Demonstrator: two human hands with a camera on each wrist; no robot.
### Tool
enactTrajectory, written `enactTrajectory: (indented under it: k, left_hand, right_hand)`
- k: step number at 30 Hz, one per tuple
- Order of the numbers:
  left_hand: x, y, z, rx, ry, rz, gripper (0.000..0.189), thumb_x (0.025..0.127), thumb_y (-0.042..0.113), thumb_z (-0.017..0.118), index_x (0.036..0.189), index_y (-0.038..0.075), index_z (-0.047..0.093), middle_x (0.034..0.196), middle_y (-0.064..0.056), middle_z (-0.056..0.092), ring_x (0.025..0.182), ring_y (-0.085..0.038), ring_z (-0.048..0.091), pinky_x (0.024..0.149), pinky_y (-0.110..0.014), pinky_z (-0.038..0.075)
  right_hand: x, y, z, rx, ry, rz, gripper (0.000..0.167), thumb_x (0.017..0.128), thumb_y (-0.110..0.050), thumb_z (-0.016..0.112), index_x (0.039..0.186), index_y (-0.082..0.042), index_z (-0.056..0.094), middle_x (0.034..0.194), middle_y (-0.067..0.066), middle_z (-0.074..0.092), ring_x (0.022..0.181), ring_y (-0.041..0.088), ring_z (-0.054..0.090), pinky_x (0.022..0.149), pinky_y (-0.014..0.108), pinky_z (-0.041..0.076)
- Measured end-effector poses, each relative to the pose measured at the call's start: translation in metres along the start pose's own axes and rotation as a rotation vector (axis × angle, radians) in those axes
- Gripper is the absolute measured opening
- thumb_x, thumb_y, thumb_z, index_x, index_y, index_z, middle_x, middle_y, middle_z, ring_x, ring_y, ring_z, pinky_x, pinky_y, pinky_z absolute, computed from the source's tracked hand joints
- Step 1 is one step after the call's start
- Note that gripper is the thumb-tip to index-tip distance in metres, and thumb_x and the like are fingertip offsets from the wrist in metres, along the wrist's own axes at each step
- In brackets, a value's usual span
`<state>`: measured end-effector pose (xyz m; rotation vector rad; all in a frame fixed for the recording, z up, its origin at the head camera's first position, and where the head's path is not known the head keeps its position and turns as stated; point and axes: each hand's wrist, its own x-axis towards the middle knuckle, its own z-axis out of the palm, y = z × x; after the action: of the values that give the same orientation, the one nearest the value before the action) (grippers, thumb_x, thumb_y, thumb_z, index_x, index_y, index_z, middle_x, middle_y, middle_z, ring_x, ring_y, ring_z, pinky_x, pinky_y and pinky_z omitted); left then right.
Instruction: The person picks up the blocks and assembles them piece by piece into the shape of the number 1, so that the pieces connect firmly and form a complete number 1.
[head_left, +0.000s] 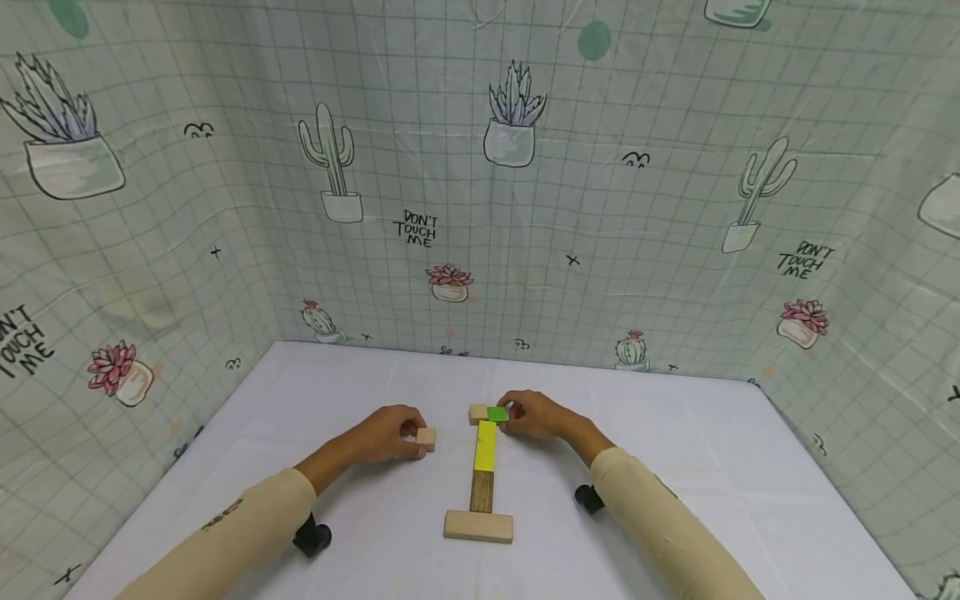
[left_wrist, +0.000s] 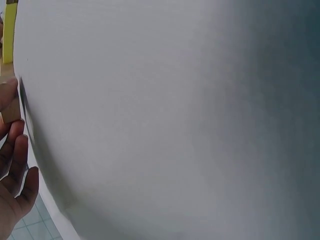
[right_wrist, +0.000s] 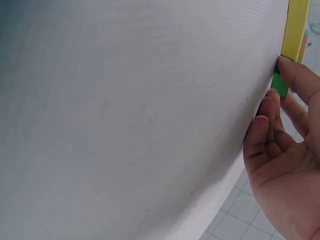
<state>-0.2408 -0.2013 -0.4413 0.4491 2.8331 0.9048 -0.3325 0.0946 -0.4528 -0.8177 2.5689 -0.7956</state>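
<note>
My left hand (head_left: 390, 433) pinches a small plain wooden block (head_left: 426, 438) between thumb and fingers, left of a line of blocks. The left wrist view shows the same block (left_wrist: 11, 111) at its left edge. At the line's far end my right hand (head_left: 534, 414) holds a green block (head_left: 497, 413) by its right side. Beside the green block, on its left, lies another plain wooden block (head_left: 477, 413). A long yellow block (head_left: 486, 446) runs toward me from these two. In the right wrist view, thumb and fingertips close around the green block (right_wrist: 280, 86), near the yellow one's end.
A dark brown block (head_left: 482, 492) continues the line below the yellow one, ending at a wide pale wooden block (head_left: 478, 527) laid crosswise. All rest on a white-covered table (head_left: 375, 533). A patterned cloth (head_left: 480, 208) hangs behind and at both sides.
</note>
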Motion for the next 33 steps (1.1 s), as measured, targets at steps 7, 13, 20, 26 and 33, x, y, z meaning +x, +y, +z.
enactTrajectory:
  k: [7, 13, 20, 26, 33]
  left_hand:
    - [0.003, 0.002, 0.004, 0.011, -0.002, -0.004, 0.025, 0.084, 0.019, 0.082, 0.102, 0.01, 0.067, 0.095, 0.002, 0.064, 0.095, -0.014, 0.058, 0.092, -0.04, 0.05]
    - [0.005, 0.006, 0.006, 0.014, -0.009, -0.013, 0.026, 0.084, 0.02, 0.082, 0.104, 0.011, 0.067, 0.097, 0.003, 0.064, 0.096, -0.013, 0.058, 0.093, -0.04, 0.05]
    - [0.008, 0.01, 0.006, 0.028, -0.014, -0.02, 0.027, 0.083, 0.021, 0.083, 0.103, 0.012, 0.067, 0.096, 0.004, 0.064, 0.094, -0.013, 0.058, 0.093, -0.04, 0.05]
    - [0.01, 0.013, 0.007, 0.028, -0.02, -0.028, 0.026, 0.084, 0.02, 0.083, 0.103, 0.012, 0.068, 0.096, 0.004, 0.064, 0.094, -0.013, 0.058, 0.093, -0.04, 0.05]
    - [0.013, 0.016, 0.008, 0.037, -0.028, -0.017, 0.026, 0.084, 0.021, 0.083, 0.103, 0.012, 0.068, 0.095, 0.004, 0.064, 0.093, -0.012, 0.057, 0.091, -0.038, 0.05]
  right_hand:
    - [-0.001, -0.001, 0.0, 0.006, 0.004, 0.014, 0.035, 0.094, -0.018, 0.071, 0.127, -0.009, 0.063, 0.09, 0.0, 0.061, 0.081, 0.013, 0.053, 0.074, 0.028, 0.046]
    - [-0.001, 0.0, 0.001, 0.005, 0.011, 0.027, 0.034, 0.094, -0.018, 0.071, 0.126, -0.01, 0.063, 0.09, 0.0, 0.061, 0.081, 0.013, 0.053, 0.074, 0.029, 0.046]
    - [0.0, 0.001, 0.001, 0.001, 0.012, 0.029, 0.035, 0.094, -0.018, 0.072, 0.126, -0.01, 0.063, 0.09, 0.0, 0.06, 0.081, 0.013, 0.053, 0.073, 0.029, 0.046]
    - [-0.001, -0.001, 0.001, 0.008, 0.007, 0.028, 0.034, 0.094, -0.017, 0.071, 0.126, -0.01, 0.063, 0.089, 0.0, 0.06, 0.08, 0.013, 0.052, 0.072, 0.028, 0.045]
    - [-0.001, -0.001, 0.001, -0.003, 0.014, 0.041, 0.033, 0.094, -0.017, 0.071, 0.126, -0.011, 0.063, 0.089, 0.0, 0.06, 0.081, 0.013, 0.053, 0.073, 0.028, 0.045]
